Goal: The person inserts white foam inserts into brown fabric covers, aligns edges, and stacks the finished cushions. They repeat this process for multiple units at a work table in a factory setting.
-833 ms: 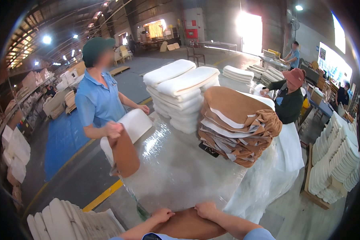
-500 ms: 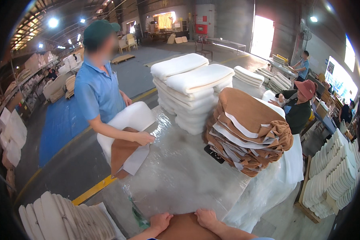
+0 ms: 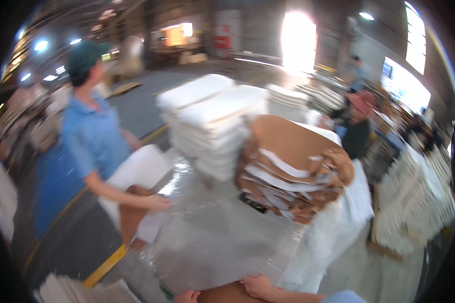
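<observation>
At the near edge of the table (image 3: 212,242), the person's two hands are holding a brown cloth (image 3: 227,294), soft-looking and matte. The right hand (image 3: 258,286) is grasping its upper border with bent fingers; the left hand (image 3: 187,296), partly cut off by the view, is grasping its left side with curled fingers.

Near the right edge, a thick stack of brown covers (image 3: 298,146) is rising in uneven layers, showing pale undersides and crumpled folds. Just beside it, toward the far edge, thick white pads (image 3: 212,106) with rounded ends are standing piled.

At the left edge, a co-worker in a blue shirt (image 3: 93,131) is touching a brown piece (image 3: 131,214) with a pale underside, over a smooth white pad (image 3: 139,169).

Glossy clear film is covering the tabletop and reflecting light. Around it, the grey floor (image 3: 338,283) is carrying a yellow line (image 3: 104,267), and a far doorway (image 3: 298,43) is glowing white.
</observation>
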The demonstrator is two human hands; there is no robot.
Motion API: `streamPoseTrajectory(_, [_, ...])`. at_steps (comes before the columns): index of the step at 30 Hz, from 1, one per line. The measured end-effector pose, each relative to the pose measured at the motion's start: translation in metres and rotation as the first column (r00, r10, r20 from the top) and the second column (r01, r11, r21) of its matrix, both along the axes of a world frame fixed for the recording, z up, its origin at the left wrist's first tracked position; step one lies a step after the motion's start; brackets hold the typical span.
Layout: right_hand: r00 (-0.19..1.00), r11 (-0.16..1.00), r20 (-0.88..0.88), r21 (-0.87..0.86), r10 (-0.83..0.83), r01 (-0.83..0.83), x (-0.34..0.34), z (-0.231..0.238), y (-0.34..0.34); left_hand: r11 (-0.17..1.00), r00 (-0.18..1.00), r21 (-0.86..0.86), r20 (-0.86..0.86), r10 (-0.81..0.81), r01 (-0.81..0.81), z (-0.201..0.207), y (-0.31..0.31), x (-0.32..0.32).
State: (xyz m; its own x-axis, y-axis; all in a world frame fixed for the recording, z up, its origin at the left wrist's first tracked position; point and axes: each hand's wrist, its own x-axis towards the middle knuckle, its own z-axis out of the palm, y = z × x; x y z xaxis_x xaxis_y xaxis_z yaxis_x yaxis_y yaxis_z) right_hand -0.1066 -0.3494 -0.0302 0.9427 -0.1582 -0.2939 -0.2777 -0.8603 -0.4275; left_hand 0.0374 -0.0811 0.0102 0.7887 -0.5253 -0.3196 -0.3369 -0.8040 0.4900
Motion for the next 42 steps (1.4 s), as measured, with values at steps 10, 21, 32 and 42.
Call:
streamPoseTrajectory(10, [0.988,0.988,-0.071,0.086,0.134,-0.128,-0.015,0.029,-0.014,0.964,0.996,0.251,0.017,-0.092,0.085,0.005,-0.012,-0.029])
streamPoseTrajectory(21, [0.856,0.751,0.015,0.473,0.517,-0.461,-0.028,0.075,-0.001,0.984,0.982,0.091,0.103,-0.161,0.152,0.015,-0.023,-0.036])
streamPoseTrajectory(32, [0.789,0.655,0.009,0.552,0.615,-0.516,-0.025,0.049,-0.016,0.988,0.990,-0.067,-0.011,-0.139,0.138,0.010,-0.032,-0.059])
streamPoseTrajectory(42, [0.825,0.701,0.016,0.519,0.564,-0.489,-0.014,0.040,0.003,0.957,0.973,-0.279,-0.188,-0.134,0.078,-0.002,-0.044,-0.077])
